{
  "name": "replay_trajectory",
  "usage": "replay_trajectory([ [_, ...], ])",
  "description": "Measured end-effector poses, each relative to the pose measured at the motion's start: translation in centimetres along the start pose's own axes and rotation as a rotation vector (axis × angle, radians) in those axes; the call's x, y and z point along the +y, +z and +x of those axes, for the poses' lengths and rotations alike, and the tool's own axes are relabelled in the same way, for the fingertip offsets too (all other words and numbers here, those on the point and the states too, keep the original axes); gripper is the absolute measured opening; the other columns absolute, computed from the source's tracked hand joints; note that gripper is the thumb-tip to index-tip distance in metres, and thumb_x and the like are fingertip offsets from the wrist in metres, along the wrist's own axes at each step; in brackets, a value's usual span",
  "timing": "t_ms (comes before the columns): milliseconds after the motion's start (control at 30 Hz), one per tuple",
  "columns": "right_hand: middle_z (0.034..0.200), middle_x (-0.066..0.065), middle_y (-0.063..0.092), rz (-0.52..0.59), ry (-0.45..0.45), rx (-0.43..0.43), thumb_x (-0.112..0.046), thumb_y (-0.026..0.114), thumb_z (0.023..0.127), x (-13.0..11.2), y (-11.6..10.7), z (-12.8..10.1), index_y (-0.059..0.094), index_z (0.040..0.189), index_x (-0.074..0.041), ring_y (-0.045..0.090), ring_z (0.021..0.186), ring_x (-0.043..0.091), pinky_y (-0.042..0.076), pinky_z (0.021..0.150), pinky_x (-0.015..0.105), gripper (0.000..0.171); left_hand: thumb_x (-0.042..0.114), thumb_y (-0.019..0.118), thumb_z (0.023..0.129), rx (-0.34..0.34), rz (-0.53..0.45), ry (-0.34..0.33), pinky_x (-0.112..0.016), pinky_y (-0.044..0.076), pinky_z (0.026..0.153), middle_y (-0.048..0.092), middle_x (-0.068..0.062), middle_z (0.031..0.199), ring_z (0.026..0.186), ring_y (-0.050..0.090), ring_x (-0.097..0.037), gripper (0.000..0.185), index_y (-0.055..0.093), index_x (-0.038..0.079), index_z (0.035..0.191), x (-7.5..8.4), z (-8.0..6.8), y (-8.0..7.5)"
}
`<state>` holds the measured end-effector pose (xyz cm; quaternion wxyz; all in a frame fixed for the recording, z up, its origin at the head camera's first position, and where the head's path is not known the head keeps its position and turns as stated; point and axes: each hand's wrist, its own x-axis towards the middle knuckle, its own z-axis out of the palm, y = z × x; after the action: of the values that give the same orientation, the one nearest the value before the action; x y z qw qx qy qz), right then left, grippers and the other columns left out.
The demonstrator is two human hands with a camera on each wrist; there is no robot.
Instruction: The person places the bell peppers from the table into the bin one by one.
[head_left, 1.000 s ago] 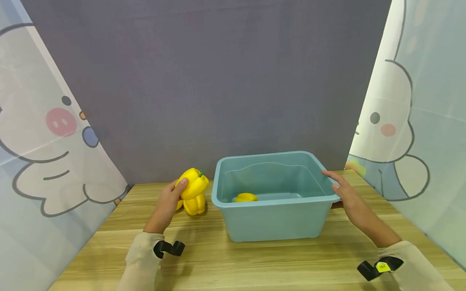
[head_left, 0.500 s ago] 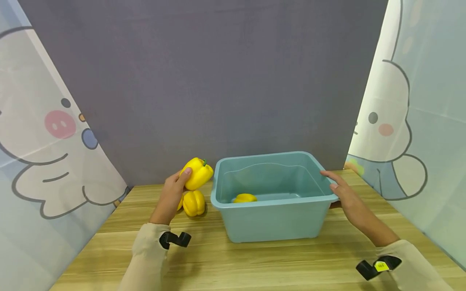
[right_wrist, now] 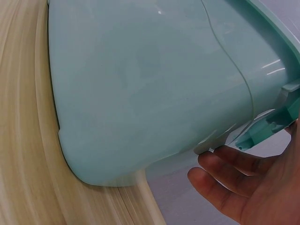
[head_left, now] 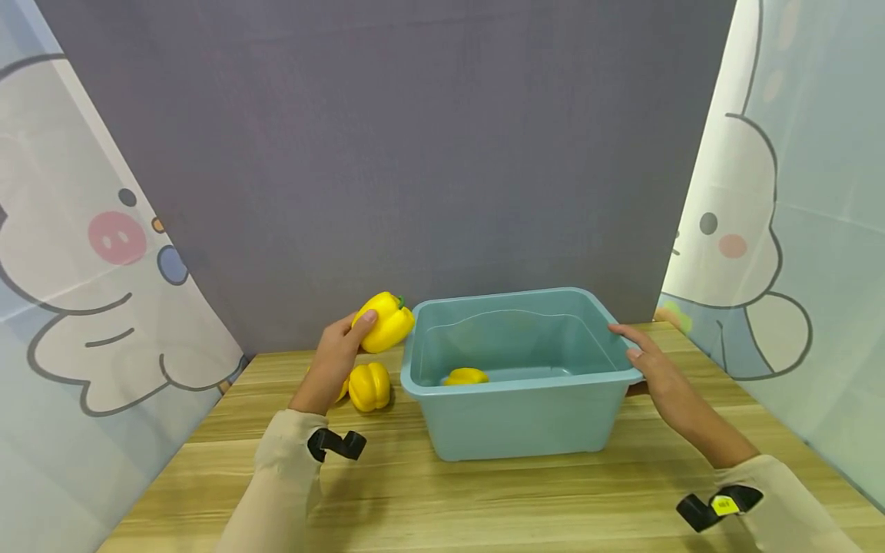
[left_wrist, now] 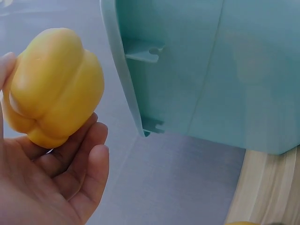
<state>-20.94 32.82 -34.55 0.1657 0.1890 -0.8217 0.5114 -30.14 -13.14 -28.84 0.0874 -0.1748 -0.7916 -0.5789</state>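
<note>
My left hand (head_left: 339, 349) grips a yellow bell pepper (head_left: 389, 326) with a green stem, raised at the near-left of the bin's rim. In the left wrist view the pepper (left_wrist: 58, 84) rests between thumb and curled fingers, its lobed end facing the camera. My right hand (head_left: 657, 365) holds the right rim of a blue-green plastic bin (head_left: 518, 422). From the right wrist view, the fingers (right_wrist: 229, 168) curl under the rim against the outer wall. Inside the bin lies one yellow pepper (head_left: 466, 375), partly hidden by the front wall.
Another yellow bell pepper (head_left: 369, 386) lies on the wooden table (head_left: 387, 499) left of the bin, with more yellow showing behind my left wrist. A grey cloth backdrop (head_left: 415, 153) stands behind, and cartoon-printed curtains (head_left: 816, 230) flank both sides.
My left hand has lifted the bell pepper up and to the right, away from the peppers on the table and toward the bin's left rim. The right hand keeps its hold.
</note>
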Motion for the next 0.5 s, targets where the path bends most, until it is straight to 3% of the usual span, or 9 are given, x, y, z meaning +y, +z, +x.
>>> replay_trajectory([
  [233,0.151,0.029,0.027,-0.009,0.000,0.001,-0.024,0.026,0.110,0.1,0.0,-0.1,0.027,0.154,-0.005,0.056,0.101,0.006,0.056,0.067,0.037,0.048,0.060,0.055,0.097,-0.030,0.040,0.000,-0.042,0.048,0.090,0.062,-0.013,0.109,0.099,0.057,-0.028,0.060,0.065,0.005,0.118,0.9,0.4,0.4],
  [500,0.153,0.028,0.023,-0.011,0.014,-0.013,-0.025,0.026,0.110,0.1,-0.1,0.0,0.025,0.154,-0.003,0.056,0.102,0.007,0.055,0.068,0.036,0.050,0.062,0.055,0.096,-0.093,0.097,0.050,-0.042,0.045,0.084,0.061,-0.012,0.098,0.092,0.054,-0.028,0.055,0.067,0.010,0.107,1.9,0.9,0.8],
])
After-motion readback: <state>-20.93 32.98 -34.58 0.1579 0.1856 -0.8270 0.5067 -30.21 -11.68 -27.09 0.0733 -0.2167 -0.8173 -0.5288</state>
